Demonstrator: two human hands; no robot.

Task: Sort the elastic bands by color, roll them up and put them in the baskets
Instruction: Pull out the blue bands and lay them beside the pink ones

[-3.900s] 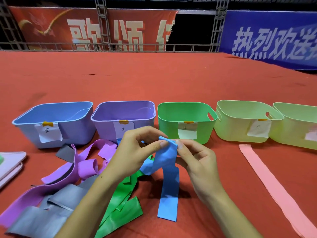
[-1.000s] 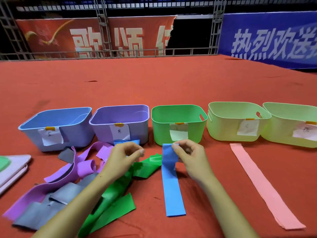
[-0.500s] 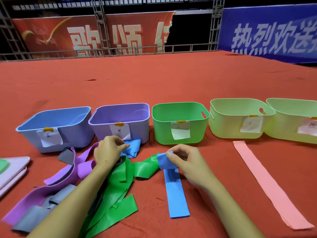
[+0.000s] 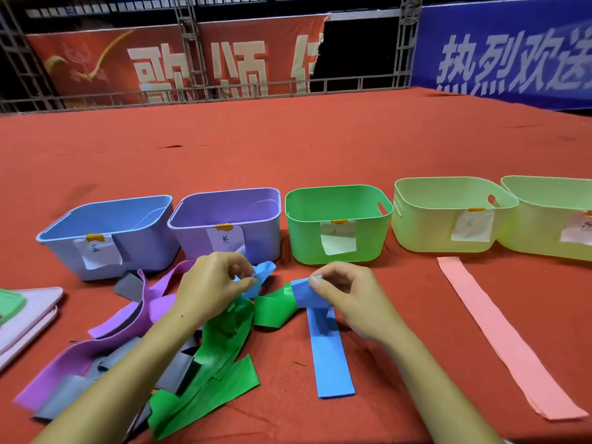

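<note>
Now, left hand [image 4: 213, 288]: pinches a crumpled blue band end [image 4: 263, 274] just before the purple basket [image 4: 229, 224].
Right hand [image 4: 350, 299]: grip pinching the folded top of the long blue band [image 4: 330, 357], whose length lies flat on the red desk [image 4: 320, 149] toward the viewer.
Pile: green bands [image 4: 221, 373], purple bands [image 4: 80, 354] and grey bands [image 4: 128, 285] tangled on the left.
Pink band [image 4: 499, 338]: flat on the right, before the pale green baskets [image 4: 448, 216].
Baskets: blue basket [image 4: 109, 232], purple, green basket [image 4: 336, 224], pale green, in a row.

Event hall stage: red carpet [image 4: 320, 139], banners [image 4: 192, 59], metal truss [image 4: 189, 43]
</note>
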